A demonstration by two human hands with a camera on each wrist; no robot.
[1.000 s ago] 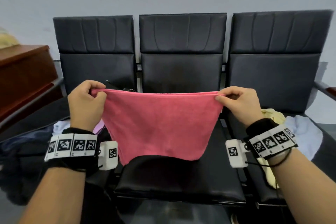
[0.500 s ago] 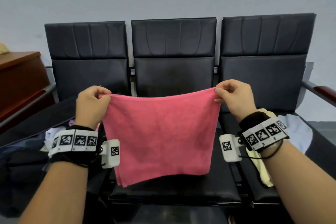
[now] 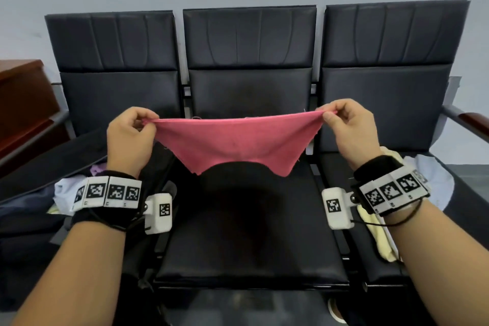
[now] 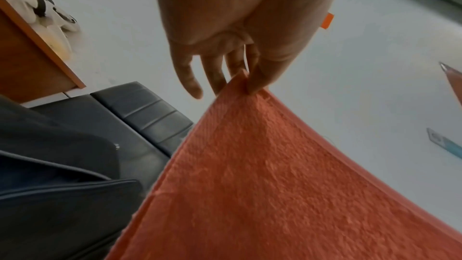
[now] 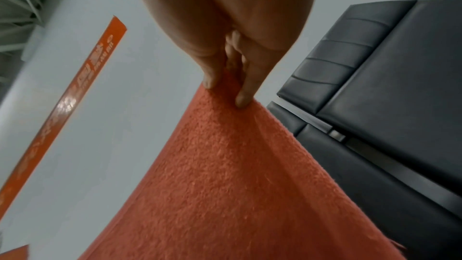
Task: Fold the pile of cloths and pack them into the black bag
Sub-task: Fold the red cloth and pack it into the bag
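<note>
A pink cloth [image 3: 235,140] is stretched in the air over the middle seat of a black three-seat bench [image 3: 248,241]. My left hand [image 3: 132,135] pinches its left top corner, and my right hand [image 3: 346,127] pinches the right top corner. The cloth's middle billows away from me and its two lower corners hang down. Each wrist view shows thumb and fingers pinching a corner of the cloth [image 4: 262,175] [image 5: 220,175]. The black bag [image 3: 34,182] lies open on the left seat with cloths [image 3: 63,190] inside. A pile of cloths [image 3: 428,180], yellow and white, rests on the right seat.
A brown wooden desk [image 3: 23,103] stands at the far left beside the bench. A grey wall rises behind the seat backs. The bench's right armrest [image 3: 473,124] sticks out at the right edge. A shoe [image 3: 336,309] shows below the seat front.
The cloth hung nearly flat half a second ago; now its lower part has swung away from me and up, so it looks shorter. Both hands have kept pinching the same corners.
</note>
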